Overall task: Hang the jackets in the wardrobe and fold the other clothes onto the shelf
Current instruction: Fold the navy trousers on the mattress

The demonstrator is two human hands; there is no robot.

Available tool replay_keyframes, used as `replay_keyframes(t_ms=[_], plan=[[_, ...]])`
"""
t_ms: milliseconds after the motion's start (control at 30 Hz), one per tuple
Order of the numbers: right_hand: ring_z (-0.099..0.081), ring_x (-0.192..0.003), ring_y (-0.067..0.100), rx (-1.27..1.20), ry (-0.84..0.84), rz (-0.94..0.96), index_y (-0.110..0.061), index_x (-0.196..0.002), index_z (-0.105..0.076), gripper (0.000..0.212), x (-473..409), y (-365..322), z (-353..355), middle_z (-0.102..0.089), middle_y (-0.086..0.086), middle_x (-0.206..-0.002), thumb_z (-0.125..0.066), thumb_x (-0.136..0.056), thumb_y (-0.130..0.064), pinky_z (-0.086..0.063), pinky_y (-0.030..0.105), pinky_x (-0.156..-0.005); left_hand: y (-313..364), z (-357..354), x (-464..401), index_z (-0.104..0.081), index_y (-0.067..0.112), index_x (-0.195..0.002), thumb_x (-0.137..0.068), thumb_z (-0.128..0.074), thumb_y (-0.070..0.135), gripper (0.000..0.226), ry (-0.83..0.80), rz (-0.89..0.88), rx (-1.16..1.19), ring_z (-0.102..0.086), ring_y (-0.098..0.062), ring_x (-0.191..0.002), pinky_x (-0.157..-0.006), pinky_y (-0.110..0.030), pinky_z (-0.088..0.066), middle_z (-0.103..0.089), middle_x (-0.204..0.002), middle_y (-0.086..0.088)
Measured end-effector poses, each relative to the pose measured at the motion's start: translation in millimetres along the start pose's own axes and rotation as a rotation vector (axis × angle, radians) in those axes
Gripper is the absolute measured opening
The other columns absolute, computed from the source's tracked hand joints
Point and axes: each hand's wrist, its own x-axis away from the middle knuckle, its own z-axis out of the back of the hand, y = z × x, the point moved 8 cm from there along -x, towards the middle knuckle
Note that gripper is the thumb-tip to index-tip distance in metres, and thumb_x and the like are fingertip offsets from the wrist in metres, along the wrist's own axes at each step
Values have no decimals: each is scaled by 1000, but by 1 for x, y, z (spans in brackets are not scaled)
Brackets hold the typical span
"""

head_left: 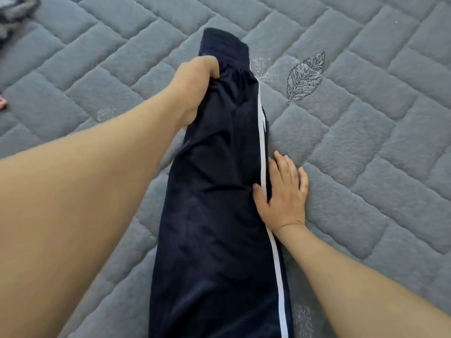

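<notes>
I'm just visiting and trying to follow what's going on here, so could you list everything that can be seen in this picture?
track pants: one, dark navy with a white side stripe, laid lengthwise down the middle of the bed cover, waistband at the far end.
quilted bed cover: one, grey-blue with stitched blocks, fills the whole view under the pants.
leaf motif: one, dark grey embroidery, on the cover right of the waistband.
grey garment: one, crumpled, top left corner, only partly in view.
pink item: one, at the left edge, too little showing to identify.
left hand: gripping the pants near the waistband.
right hand: open, flat along the striped edge.
</notes>
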Motion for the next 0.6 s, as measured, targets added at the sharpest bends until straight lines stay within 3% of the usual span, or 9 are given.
replay_keyframes(t_ms=[133, 233, 333, 400, 467, 533, 600], plan=[[-25, -147, 21, -39, -17, 4, -13, -143, -45, 60, 1, -4, 9, -34, 2, -157, -37, -94, -47, -10, 49, -121, 9, 0, 90, -59, 11, -99, -70, -49, -2, 34, -118, -221, 118, -65, -22, -73, -63, -26, -54, -66, -90, -8], [-18, -149, 19, -76, -92, 18, -15, -145, -41, 61, 5, -4, 17, -28, 0, -160, -48, -95, -49, -4, 44, -122, -42, 10, 167, -73, 12, -94, -70, -59, -10, 36, -123, -260, 136, -72, -13, -83, -68, -21, -56, -76, -91, 0], [-20, -147, 19, -192, -221, -89, -18, -146, -39, 76, 44, 3, 17, -27, -1, -159, -64, -84, -56, -11, 43, -120, -145, 25, 223, -72, 13, -109, -76, -72, -1, 36, -29, -70, -134, -63, -23, -112, -95, -32, -53, -68, -119, -8], [-32, -138, 25, -175, -319, -214, -21, -139, -46, 79, 86, 6, 16, -36, 1, -149, -70, -74, -60, -25, 44, -112, -217, 46, 252, -61, 16, -129, -84, -67, 8, 45, 181, 205, -556, -41, -31, -132, -108, -41, -40, -42, -145, -11], [-45, -124, 32, -118, -482, -271, -21, -125, -55, 63, 122, 2, 12, -47, 8, -133, -70, -74, -54, -36, 43, -104, -253, 45, 278, -48, 16, -140, -87, -58, 10, 54, 209, 329, -848, -30, -35, -133, -109, -40, -32, -26, -148, -11], [-56, -112, 33, -191, -634, -201, -17, -110, -60, 33, 136, -16, 12, -60, 10, -120, -61, -80, -31, -45, 39, -95, -256, 30, 287, -44, 13, -141, -85, -52, 5, 57, 133, 207, -789, -39, -36, -124, -103, -37, -38, -34, -143, -14], [-61, -105, 27, -353, -648, -141, -18, -99, -58, 19, 121, -37, 27, -67, 8, -112, -56, -83, -9, -44, 29, -82, -225, 27, 286, -63, 9, -111, -83, -51, 0, 33, 151, -19, -678, -55, -37, -106, -86, -34, -45, -55, -122, -21]])
